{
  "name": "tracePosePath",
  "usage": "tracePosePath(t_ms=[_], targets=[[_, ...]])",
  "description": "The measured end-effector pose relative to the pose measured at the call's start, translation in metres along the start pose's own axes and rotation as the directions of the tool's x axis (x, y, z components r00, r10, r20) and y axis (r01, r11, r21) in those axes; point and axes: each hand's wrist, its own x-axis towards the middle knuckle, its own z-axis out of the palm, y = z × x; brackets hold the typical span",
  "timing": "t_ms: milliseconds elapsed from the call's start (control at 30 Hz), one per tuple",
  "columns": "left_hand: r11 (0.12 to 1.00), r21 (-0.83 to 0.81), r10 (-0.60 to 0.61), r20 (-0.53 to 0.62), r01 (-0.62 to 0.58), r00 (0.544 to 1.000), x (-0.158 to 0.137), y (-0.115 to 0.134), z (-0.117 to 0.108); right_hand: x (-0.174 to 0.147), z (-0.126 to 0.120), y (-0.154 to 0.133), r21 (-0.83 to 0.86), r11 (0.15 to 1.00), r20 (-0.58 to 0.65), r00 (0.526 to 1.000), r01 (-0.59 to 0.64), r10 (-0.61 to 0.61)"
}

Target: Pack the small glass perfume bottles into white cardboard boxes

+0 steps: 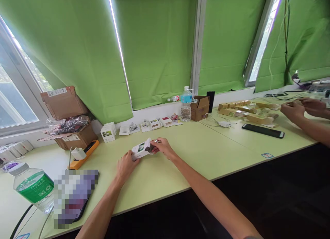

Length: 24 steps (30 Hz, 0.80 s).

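A small white carton [138, 150] with a green picture is tilted just over the table, its flap end facing right. My left hand [127, 165] is wrapped round the carton's left end. At the other end, my right hand [165, 149] pinches a dark, shiny small item [149, 147] in the carton's mouth. The fingers partly cover this item, and its kind cannot be made out. Behind my hands, white cartons [108, 132] stand together near the wall. Clear-wrapped small items [133, 127] and opened cartons [155, 124] form a row to their right.
At left are a green-labelled bottle [36, 187], a blurred-out device [74, 197], an orange power strip [86, 155] and a brown box [73, 134]. A water bottle [186, 105] stands at the back. Rightward lie a phone [263, 131], yellow cartons [254, 118] and another person's hands [296, 110].
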Motion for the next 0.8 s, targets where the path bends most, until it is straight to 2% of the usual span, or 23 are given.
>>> tracePosePath(t_ms=[233,433,667,800], targets=[[1.000,-0.013,-0.025,0.013,0.025,1.000,0.0007,-0.0018,-0.0025,0.0022,-0.0023,0.0006,-0.015,1.000,0.083,0.996,-0.014,0.016],[0.999,-0.028,-0.019,-0.001,0.018,1.000,0.0005,-0.0028,-0.0016,0.0029,-0.0031,-0.0006,-0.094,0.994,0.137,0.988,-0.054,0.067],[0.999,-0.049,-0.002,-0.007,0.002,1.000,0.0004,-0.0047,-0.0005,0.0036,-0.0054,-0.0010,-0.171,0.985,0.135,0.990,-0.005,0.028],[0.999,-0.045,-0.003,0.003,0.003,1.000,0.0003,-0.0035,-0.0002,0.0044,-0.0050,0.0025,-0.175,0.985,0.183,0.983,0.003,0.029]])
